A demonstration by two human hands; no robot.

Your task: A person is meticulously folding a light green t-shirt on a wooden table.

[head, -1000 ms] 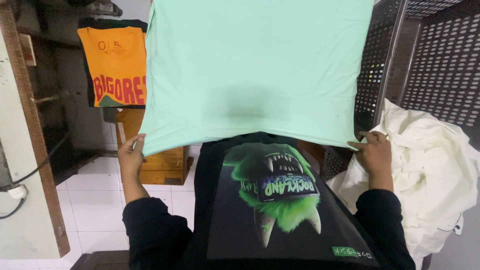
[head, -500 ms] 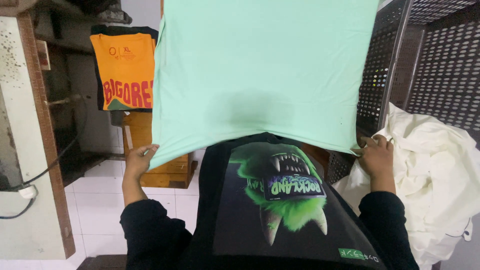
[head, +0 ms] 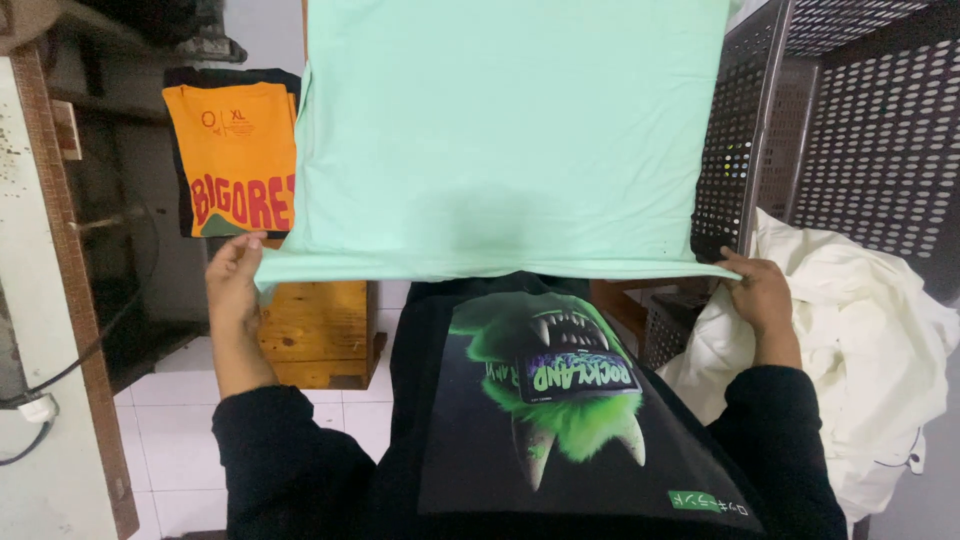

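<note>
A mint green garment [head: 500,130] is stretched flat over a raised surface in front of me. My left hand [head: 235,275] pinches its near left corner and my right hand [head: 757,290] grips its near right corner, both at the hem. Below the hem is my own black shirt [head: 550,410] with a green monster print, and black sleeves cover both forearms.
An orange printed shirt [head: 240,155] hangs at the left over a dark one. A wooden box [head: 315,330] stands on the white tiled floor. Grey perforated baskets [head: 840,130] stand at the right, with a pile of cream cloth [head: 850,330] beside them.
Both hands have pulled the green garment's hem nearer and a little lower, drawing it tighter. The view has shifted slightly.
</note>
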